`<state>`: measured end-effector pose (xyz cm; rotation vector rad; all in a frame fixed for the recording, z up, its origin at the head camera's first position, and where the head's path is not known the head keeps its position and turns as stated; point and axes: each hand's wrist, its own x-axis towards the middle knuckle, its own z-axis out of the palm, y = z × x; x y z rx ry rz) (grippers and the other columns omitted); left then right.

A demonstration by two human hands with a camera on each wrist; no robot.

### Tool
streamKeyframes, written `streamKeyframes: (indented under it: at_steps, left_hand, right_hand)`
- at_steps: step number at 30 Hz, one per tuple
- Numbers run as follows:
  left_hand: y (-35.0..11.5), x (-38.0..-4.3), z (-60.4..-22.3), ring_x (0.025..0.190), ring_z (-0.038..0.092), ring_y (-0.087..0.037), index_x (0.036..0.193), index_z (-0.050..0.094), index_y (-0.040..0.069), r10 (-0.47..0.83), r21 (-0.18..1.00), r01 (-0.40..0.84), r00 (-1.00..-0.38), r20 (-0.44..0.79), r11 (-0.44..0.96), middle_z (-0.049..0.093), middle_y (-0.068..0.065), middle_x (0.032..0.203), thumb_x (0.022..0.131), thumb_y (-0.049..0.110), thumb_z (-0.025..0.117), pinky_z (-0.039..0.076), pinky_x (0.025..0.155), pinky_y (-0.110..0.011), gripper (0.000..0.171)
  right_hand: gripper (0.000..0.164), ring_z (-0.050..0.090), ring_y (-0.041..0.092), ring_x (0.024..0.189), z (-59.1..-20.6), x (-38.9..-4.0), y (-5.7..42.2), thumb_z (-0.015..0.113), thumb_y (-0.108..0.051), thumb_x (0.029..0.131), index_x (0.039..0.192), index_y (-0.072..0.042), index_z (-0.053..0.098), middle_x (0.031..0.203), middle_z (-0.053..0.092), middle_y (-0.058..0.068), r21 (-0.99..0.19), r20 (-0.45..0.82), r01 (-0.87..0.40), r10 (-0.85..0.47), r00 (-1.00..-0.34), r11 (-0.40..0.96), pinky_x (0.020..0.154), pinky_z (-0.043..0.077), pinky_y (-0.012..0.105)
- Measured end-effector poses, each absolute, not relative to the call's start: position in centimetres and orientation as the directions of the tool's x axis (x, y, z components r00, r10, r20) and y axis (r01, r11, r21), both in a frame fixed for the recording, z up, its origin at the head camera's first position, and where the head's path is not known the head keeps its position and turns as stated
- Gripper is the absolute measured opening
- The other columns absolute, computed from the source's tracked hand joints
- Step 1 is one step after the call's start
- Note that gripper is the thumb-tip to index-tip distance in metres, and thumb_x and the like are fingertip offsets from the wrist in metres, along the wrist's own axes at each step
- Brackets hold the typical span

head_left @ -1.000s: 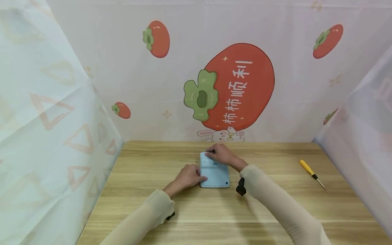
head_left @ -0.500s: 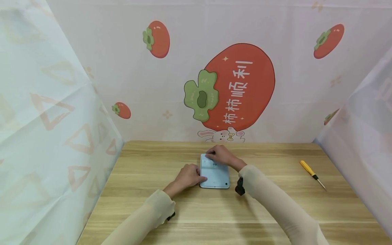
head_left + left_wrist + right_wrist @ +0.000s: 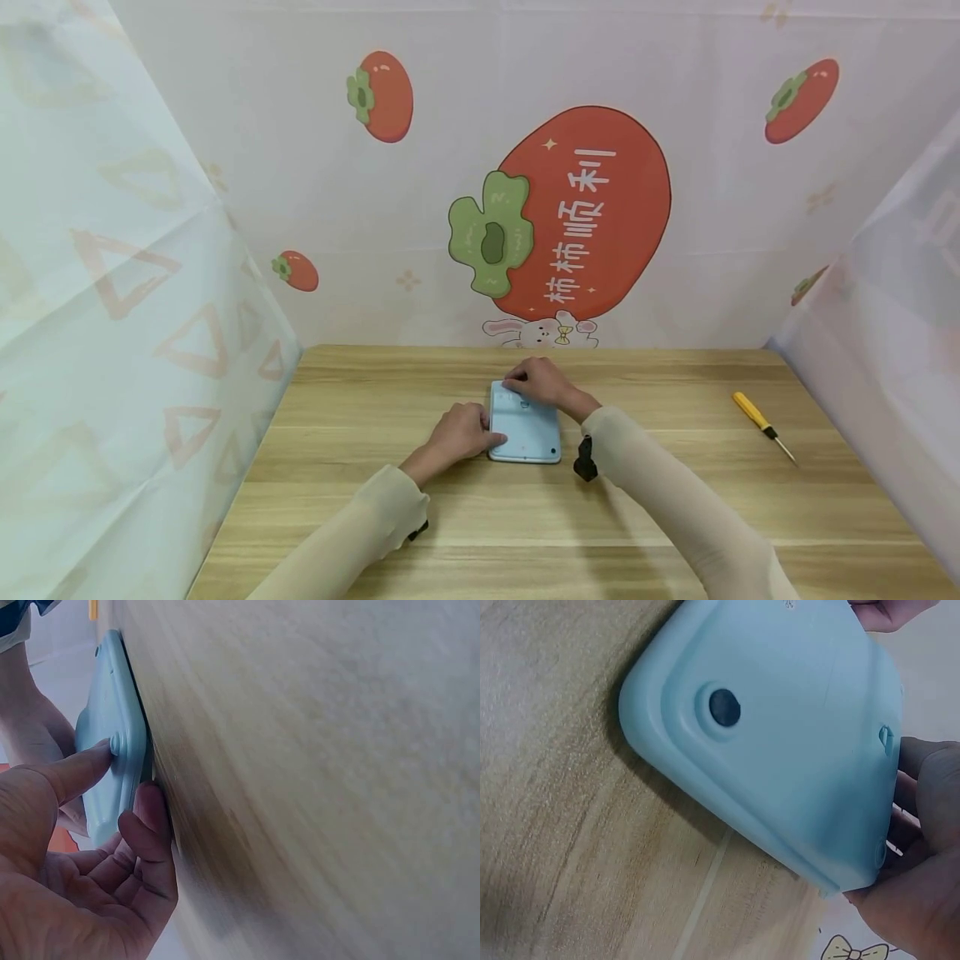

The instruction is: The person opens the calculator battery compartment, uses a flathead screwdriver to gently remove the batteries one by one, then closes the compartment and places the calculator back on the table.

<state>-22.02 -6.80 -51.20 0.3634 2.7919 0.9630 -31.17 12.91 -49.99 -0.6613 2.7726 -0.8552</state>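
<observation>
A light-blue plastic device (image 3: 528,433), flat with rounded corners, is at the middle of the wooden table. Its upward face has a round dark foot (image 3: 724,708) in one corner and a small slotted latch (image 3: 886,739). My left hand (image 3: 459,431) pinches the near left edge, thumb (image 3: 91,761) on top and curled fingers at the side and below. At the far edge my right hand (image 3: 543,381) grips the device, its thumb on the upper face and its fingers bent over the rim. The device's underside is hidden.
On the right part of the table (image 3: 637,533) lies a screwdriver (image 3: 763,425) with a yellow handle, its tip pointing toward the near right. Printed cloth walls (image 3: 360,208) enclose the table at the back and both sides.
The device's far edge and my right hand have shifted slightly lower in the head view, toward me. My left hand keeps its hold in nearly the same place.
</observation>
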Motion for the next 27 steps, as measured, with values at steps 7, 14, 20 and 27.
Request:
streamKeyframes:
  at_steps: [7, 14, 20, 27]
  left_hand:
    - [-7.01, -21.91, -51.13, 0.057, 0.047, -0.011, 0.079, 0.063, 0.011, 0.262, 0.626, 0.14, -0.959, -0.106, 0.767, 0.055, 0.003, 0.064, 0.089, 0.031, 0.087, 0.036, 0.052, -0.025, 0.033]
    - [-6.69, -21.67, -50.92, 0.057, 0.048, -0.012, 0.081, 0.063, 0.01, 0.265, 0.634, 0.137, -0.958, -0.112, 0.761, 0.054, 0.003, 0.064, 0.089, 0.031, 0.087, 0.036, 0.052, -0.025, 0.033]
    - [-6.72, -21.63, -51.13, 0.058, 0.048, -0.012, 0.083, 0.063, 0.009, 0.255, 0.631, 0.125, -0.96, -0.119, 0.766, 0.055, 0.002, 0.065, 0.088, 0.031, 0.087, 0.036, 0.052, -0.025, 0.034]
    - [-6.79, -21.69, -51.14, 0.059, 0.049, -0.012, 0.085, 0.063, 0.008, 0.266, 0.649, 0.132, -0.957, -0.112, 0.749, 0.056, 0.002, 0.067, 0.089, 0.031, 0.087, 0.037, 0.053, -0.024, 0.033]
  right_hand:
    - [0.019, 0.068, 0.013, 0.091, -50.02, -31.19, 12.25, 0.071, -0.021, 0.103, 0.11, -0.009, 0.084, 0.109, 0.08, 0.004, -0.569, -0.014, -0.379, -0.47, -0.883, 0.729, 0.079, 0.055, 0.03]
    - [0.019, 0.062, 0.012, 0.077, -49.82, -30.84, 12.12, 0.072, -0.021, 0.102, 0.108, -0.008, 0.084, 0.103, 0.081, 0.004, -0.58, -0.048, -0.345, -0.454, -0.89, 0.738, 0.068, 0.048, 0.025]
    - [0.02, 0.062, 0.01, 0.076, -50.24, -30.9, 12.1, 0.072, -0.023, 0.103, 0.109, -0.008, 0.084, 0.101, 0.081, 0.003, -0.585, -0.043, -0.358, -0.469, -0.882, 0.728, 0.067, 0.048, 0.024]
    - [0.019, 0.062, 0.009, 0.075, -50.43, -30.97, 12.01, 0.072, -0.021, 0.103, 0.107, -0.008, 0.084, 0.1, 0.081, 0.002, -0.587, -0.018, -0.372, -0.471, -0.882, 0.719, 0.067, 0.048, 0.024]
